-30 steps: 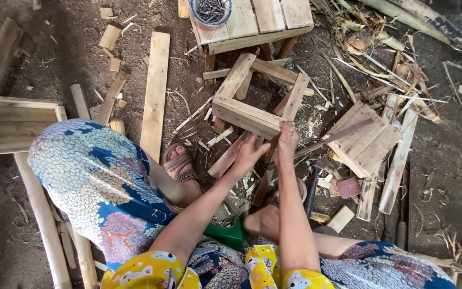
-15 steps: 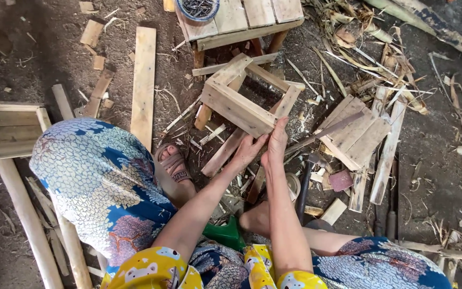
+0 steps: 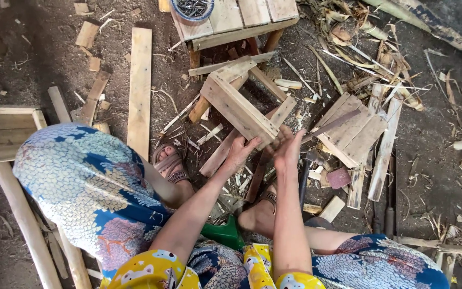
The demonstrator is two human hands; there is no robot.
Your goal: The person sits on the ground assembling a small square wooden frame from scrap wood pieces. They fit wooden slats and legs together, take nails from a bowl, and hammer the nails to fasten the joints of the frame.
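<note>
A small open frame of pale wooden slats stands tilted on the dirt floor in front of me. My left hand grips its near corner from below. My right hand holds the same corner from the right side, fingers bent around the slat end. Both forearms reach forward between my knees. A hammer lies just right of my right hand.
A low wooden stool with a bowl of nails stands behind the frame. A long plank lies at the left, a slatted panel at the right. Offcuts, poles and dry husks litter the ground. A green object sits by my feet.
The frame has been turned and tipped, its near corner now pointing at me. Both hands shifted with it and stay on that corner.
</note>
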